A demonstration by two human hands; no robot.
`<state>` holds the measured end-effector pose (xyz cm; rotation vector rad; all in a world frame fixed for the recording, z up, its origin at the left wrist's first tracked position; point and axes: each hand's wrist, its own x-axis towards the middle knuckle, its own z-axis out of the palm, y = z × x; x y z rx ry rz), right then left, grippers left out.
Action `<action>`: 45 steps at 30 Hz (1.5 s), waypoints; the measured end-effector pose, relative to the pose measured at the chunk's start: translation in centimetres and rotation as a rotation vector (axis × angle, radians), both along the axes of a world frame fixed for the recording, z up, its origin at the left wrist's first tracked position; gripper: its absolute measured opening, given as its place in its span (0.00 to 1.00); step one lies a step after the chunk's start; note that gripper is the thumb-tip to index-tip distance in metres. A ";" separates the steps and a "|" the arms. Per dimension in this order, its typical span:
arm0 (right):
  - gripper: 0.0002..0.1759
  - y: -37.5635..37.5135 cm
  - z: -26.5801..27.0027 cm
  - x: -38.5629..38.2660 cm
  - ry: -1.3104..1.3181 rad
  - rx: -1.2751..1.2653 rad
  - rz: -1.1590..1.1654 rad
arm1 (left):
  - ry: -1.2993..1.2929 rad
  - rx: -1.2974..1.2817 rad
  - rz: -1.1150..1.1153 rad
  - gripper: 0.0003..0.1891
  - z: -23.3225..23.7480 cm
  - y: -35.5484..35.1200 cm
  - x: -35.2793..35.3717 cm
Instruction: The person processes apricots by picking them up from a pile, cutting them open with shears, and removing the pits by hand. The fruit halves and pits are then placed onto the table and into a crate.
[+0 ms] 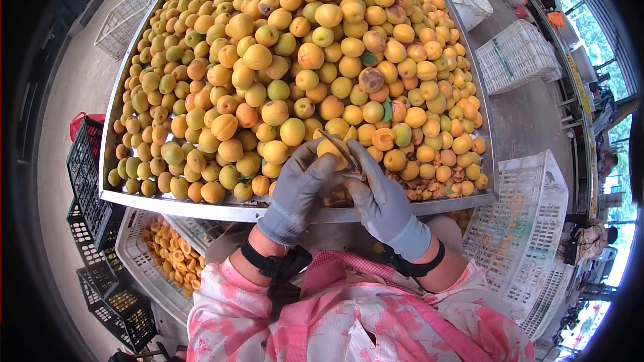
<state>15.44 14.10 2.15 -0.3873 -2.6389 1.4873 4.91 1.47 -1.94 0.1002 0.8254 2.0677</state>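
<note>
Over the front edge of a metal tray table (181,209), my two gloved hands meet. My left hand (295,191) is closed around a yellow-orange apricot (329,154). A small knife (341,147) with a thin, dark blade lies against the fruit. My right hand (384,202) grips the knife, though its fingers hide most of the handle. Heaped apricots (275,112) fill the tray beyond my hands, ripe orange ones mixed with greenish ones. Just right of my hands, a split apricot (383,139) rests on the heap, and brown apricot stones (424,192) lie near the tray's front edge.
Below the tray at left, a white crate (134,245) holds apricot halves (171,255). Black crates (90,181) stand farther left. A large white crate (516,214) stands at right, with stacked crates (516,57) and a white bucket (469,3) behind.
</note>
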 end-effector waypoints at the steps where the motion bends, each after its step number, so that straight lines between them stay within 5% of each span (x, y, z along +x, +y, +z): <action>1: 0.32 0.0 0.0 0.0 0.000 0.000 0.001 | -0.005 -0.007 0.006 0.26 0.1 0.0 0.0; 20: 0.34 0.1 -1.4 0.2 0.112 0.196 0.017 | 0.344 -0.191 0.044 0.29 0.5 0.1 0.3; 30: 0.35 -0.3 -1.8 -0.3 0.277 0.235 -0.039 | 0.141 -0.054 -0.133 0.34 1.3 0.0 0.1; 32: 0.35 -0.3 -1.5 0.0 0.226 0.239 -0.034 | 0.233 -0.088 -0.118 0.29 1.3 -0.1 -0.2; 35: 0.34 0.1 -1.2 0.2 0.131 0.269 0.003 | 0.517 -0.247 -0.017 0.33 2.1 -0.2 0.1; 42: 0.35 0.4 -2.0 -0.1 0.198 0.283 -0.002 | 0.387 -0.227 -0.012 0.27 1.4 -0.1 -0.1; 45: 0.35 0.4 -1.3 -0.1 0.135 0.259 -0.014 | 0.095 -0.143 -0.146 0.27 1.2 -0.1 -0.2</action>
